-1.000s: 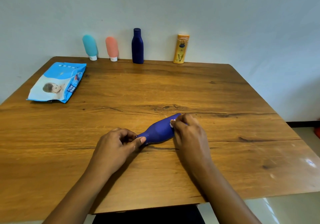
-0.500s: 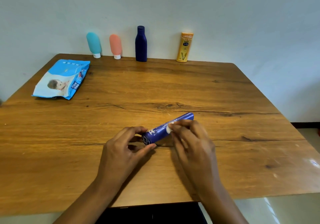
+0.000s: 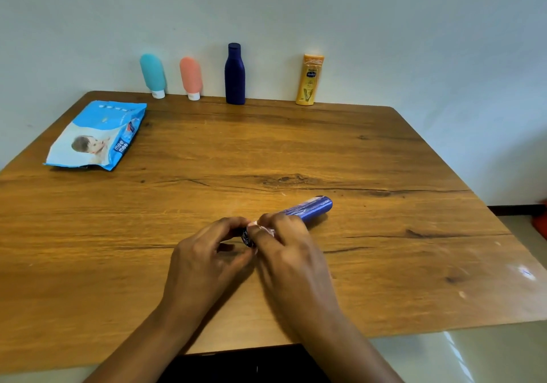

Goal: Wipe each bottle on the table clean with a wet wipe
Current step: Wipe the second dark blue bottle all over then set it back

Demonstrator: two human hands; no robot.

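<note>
1. Wet wipes pack [image 3: 94, 137]: a flat blue and white pouch lying at the left rear of the table [image 3: 384, 160]. The words "mee mee" run along its right edge. The smaller print is too small to read. The contents do not show.
2. Blue bottle [image 3: 310, 208]: lies on its side near the middle front of the table, base pointing right and away. White print runs along its body but is blurred and unreadable.
3. Left hand [image 3: 204, 258]: fingers and thumb are curled round the near end of the blue bottle, pinching it.
4. Right hand [image 3: 290, 252]: fingertips pinch a white wet wipe [image 3: 257, 228] against the blue bottle, just beside the left hand.
5. Back row, upright along the wall, left to right:
   - teal tube [image 3: 152, 75], standing on its white cap, no label visible;
   - pink tube [image 3: 191, 76], standing on its white cap, no label visible;
   - navy bottle [image 3: 234, 75], cap uppermost, no writing visible;
   - yellow bottle [image 3: 309, 80], with a dark oval logo whose text is unreadable.
6. All the containers are opaque, so their fill level cannot be told.
</note>
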